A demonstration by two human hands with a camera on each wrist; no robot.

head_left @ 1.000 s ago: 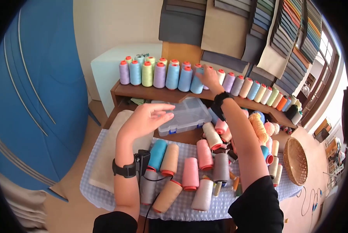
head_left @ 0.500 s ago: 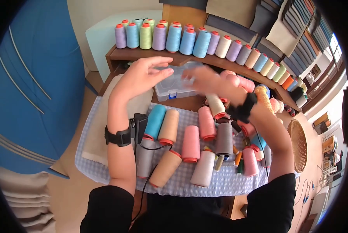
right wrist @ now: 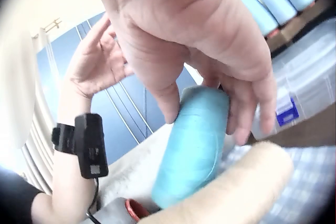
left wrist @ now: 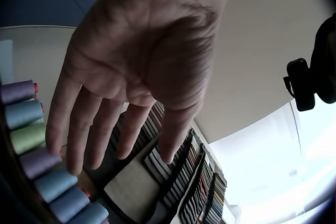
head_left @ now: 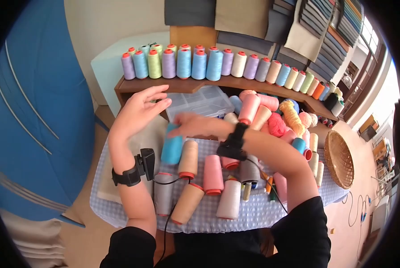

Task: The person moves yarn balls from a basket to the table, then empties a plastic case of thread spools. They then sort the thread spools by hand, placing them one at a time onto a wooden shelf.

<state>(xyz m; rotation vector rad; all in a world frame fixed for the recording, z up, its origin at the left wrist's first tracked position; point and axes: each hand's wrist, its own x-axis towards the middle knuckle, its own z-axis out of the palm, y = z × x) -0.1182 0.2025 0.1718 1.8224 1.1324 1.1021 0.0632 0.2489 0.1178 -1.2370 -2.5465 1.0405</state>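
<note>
My right hand [head_left: 195, 125] reaches across the table and grips a turquoise thread cone [right wrist: 194, 148] near its top. In the right wrist view the thumb lies along one side of it and the fingers along the other. Beside it lie a beige cone [head_left: 189, 156] and a grey cone [head_left: 163, 192]. My left hand [head_left: 139, 109] is raised over the folded cream cloth [head_left: 108, 187], palm facing its wrist camera, fingers loosely extended with nothing in them.
A long row of thread cones [head_left: 184, 64] stands on the wooden shelf [head_left: 164, 85] behind. A clear plastic box [head_left: 200, 102] sits below it. Pink cones and yarn [head_left: 291, 118] pile up at right, near a wicker basket [head_left: 338, 158]. Cables run from the wrist cameras.
My right hand has come down from a blue cone on the shelf and moved left to the turquoise cone, which has shifted up from its neighbours. The left hand stays raised.
</note>
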